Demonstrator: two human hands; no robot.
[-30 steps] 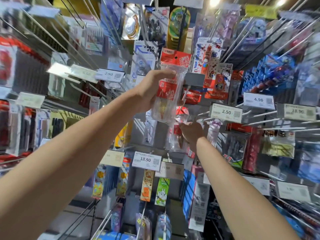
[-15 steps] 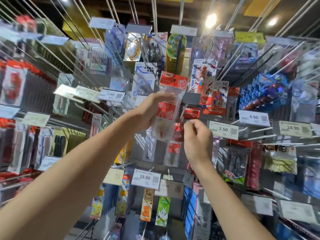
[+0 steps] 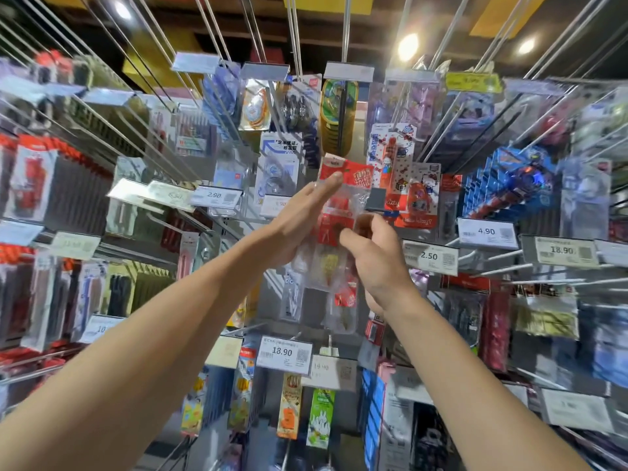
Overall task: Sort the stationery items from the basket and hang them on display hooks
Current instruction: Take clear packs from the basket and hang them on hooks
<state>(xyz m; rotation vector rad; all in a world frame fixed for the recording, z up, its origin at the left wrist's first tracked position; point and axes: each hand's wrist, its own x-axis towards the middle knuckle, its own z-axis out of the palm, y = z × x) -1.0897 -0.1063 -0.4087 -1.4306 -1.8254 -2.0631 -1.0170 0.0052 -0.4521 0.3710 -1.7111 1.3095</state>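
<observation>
A glossy clear plastic packet with a red card header is pressed flat by the straight, joined fingers of the left hand amid thin metal hooks; the right hand is curled at its crinkled edge, and whether it pinches cannot be told

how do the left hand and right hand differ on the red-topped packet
The left hand lies flat with straight fingers against the packet; the right hand is curled, seemingly pinching its middle. The left hand reaches higher, to the red header; the right hand sits lower. Both touch the same packet.
</observation>
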